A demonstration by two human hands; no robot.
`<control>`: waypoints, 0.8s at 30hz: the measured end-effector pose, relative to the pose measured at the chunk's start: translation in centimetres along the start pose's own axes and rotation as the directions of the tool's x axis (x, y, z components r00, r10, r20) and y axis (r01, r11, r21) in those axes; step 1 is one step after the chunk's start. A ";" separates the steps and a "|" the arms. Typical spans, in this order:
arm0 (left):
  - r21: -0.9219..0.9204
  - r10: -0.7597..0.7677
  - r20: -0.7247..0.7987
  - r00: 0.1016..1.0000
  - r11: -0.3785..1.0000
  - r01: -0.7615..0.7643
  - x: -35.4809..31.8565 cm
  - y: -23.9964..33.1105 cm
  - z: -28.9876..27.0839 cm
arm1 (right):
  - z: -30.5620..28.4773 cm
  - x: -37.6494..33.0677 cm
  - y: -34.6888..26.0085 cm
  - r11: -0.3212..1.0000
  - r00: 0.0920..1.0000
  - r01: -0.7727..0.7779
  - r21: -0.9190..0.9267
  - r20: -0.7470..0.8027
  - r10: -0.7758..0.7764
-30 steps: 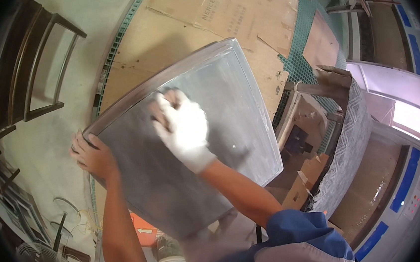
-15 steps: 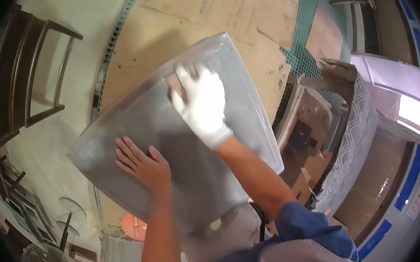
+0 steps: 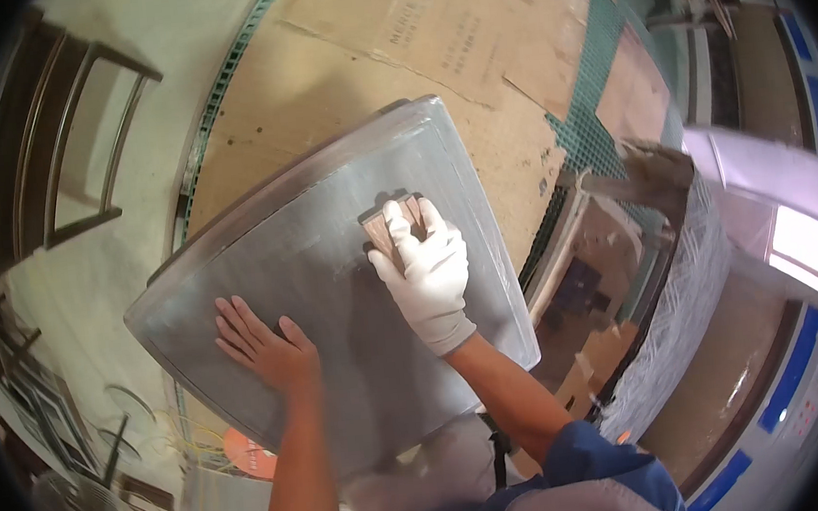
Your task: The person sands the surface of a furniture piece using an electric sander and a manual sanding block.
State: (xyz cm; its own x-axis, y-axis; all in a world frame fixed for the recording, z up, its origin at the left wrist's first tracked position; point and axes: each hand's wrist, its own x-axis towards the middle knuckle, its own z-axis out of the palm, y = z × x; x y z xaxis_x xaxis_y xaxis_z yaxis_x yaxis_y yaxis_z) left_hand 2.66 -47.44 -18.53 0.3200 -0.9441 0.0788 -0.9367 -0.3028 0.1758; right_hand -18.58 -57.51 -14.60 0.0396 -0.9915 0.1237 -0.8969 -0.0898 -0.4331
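A broad grey panel [image 3: 340, 359] with rounded corners and whitish dusty streaks lies in front of me. My right hand [image 3: 427, 268], in a white glove, grips a brown sanding block [image 3: 381, 237] and rests it on the panel's upper right part. The thumb is at the block's near side and the fingers lie over its top. The block's underside is hidden against the surface. Bare and flat, my left hand [image 3: 274, 345] lies on the left part of the panel with its fingers spread.
Cardboard sheets [image 3: 319, 117] over green plastic mesh [image 3: 593, 132] lie under and beyond the panel. Dark wooden chair-like frames [image 3: 79, 158] stand at the left. Right of the panel is a wrapped, white-patterned piece [image 3: 666, 301]; a machine with blue strips [image 3: 789, 368] stands farther right.
My right hand has moved toward me and slightly right with the sanding block. The panel appears slightly lower in view, and my left hand stays flat on it.
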 end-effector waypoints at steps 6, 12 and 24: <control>-0.023 -0.027 0.028 0.999 0.999 0.028 -0.6 0.2 -1.6 | -2.2 4.4 -1.2 0.992 0.994 0.086 -0.092 -0.061 -0.092; -0.082 -0.001 -0.008 1.000 0.997 0.000 -0.1 0.7 -0.4 | -1.2 6.5 1.0 0.975 0.979 0.127 -0.185 -0.137 -0.154; -0.092 -0.025 -0.097 0.995 0.996 0.016 -0.3 0.2 0.1 | -3.2 2.2 4.3 0.970 0.979 0.204 -0.134 0.047 -0.200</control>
State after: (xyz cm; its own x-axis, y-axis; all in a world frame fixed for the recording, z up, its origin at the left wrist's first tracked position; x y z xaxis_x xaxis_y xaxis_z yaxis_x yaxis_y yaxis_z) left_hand 2.33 -47.25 -18.59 0.3558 -0.9191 0.1695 -0.9143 -0.3047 0.2670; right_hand -23.74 -59.81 -13.36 0.2384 -0.9569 0.1660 -0.9206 -0.2771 -0.2750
